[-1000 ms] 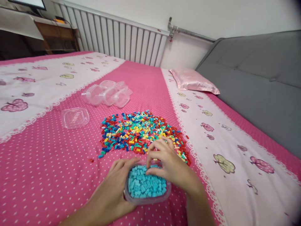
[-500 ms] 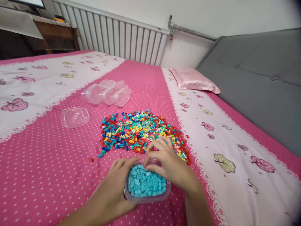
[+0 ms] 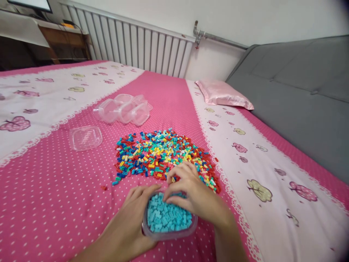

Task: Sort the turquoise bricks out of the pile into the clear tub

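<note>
Head view: left hand (image 3: 132,216) is wrapped around the left side of the plastic tub (image 3: 174,235), holding it. Tub stands on the bedspread (image 3: 54,203), nearly full of light-blue bricks (image 3: 167,216). Right hand (image 3: 191,187) hangs over its far right corner, thumb and index finger nearly together; cannot tell whether they pinch a brick.

Change: right hand has shifted slightly left over the last second, fingertips now further in over the tub; judged, attention is on the tub's contents.

Just beyond, the mixed-colour pile (image 3: 152,156) limits forward room; its right edge nears the lace trim (image 3: 241,222). Leftward, dotted fabric gives sideways room, red brick (image 3: 103,187) excepted. Farther: lid (image 3: 85,139), clear containers (image 3: 125,111), pillow (image 3: 225,95), radiator (image 3: 131,42).
</note>
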`<state>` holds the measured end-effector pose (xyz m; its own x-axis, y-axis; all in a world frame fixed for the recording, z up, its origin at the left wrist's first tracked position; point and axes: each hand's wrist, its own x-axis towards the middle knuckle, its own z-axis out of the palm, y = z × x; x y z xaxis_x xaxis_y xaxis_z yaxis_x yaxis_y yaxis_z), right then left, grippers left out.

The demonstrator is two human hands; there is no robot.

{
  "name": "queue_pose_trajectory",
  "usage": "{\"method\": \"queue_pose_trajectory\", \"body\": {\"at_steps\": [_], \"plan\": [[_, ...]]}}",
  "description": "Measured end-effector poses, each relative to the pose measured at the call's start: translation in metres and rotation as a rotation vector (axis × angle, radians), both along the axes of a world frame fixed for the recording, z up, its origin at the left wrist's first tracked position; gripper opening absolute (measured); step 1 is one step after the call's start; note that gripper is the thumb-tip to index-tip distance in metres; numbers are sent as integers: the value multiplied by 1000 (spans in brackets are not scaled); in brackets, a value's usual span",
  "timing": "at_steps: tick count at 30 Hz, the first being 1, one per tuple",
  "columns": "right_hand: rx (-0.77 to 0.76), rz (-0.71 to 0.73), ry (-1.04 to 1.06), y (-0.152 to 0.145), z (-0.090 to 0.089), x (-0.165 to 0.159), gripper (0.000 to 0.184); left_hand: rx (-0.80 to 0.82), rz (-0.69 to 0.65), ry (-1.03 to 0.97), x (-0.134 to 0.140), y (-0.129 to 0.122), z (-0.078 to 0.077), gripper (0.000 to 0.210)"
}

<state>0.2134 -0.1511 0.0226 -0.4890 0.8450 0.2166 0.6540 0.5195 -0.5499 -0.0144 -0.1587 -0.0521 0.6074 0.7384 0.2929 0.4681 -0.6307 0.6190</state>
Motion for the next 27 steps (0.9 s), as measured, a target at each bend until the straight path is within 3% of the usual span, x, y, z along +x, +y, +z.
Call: {"method": "queue_pose_trajectory", "body": {"at_steps": [3,5,8,10,14,20,23,27], "plan": [[-46,34,103,1,1,2,2,-17,45,-24,1,-1,-10,80],[-62,-16,208,4,-1,6,2,1,98,-42,2,0,-15,81],[30,-213,332,15,-11,16,11,1,119,-63,2,2,-19,85],[177,-426,375,25,-21,25,14,-17,112,-75,1,3,-20,89],[318,-661,420,43,-44,41,23,-32,133,-118,-1,6,-28,96],[392,-806,312,55,-58,48,30,33,116,-111,-3,12,-27,91],[350,-825,188,63,-55,47,22,68,78,-89,-5,13,-18,83],[264,-870,3,80,-45,44,32,92,65,-89,-6,14,-9,79]]}}
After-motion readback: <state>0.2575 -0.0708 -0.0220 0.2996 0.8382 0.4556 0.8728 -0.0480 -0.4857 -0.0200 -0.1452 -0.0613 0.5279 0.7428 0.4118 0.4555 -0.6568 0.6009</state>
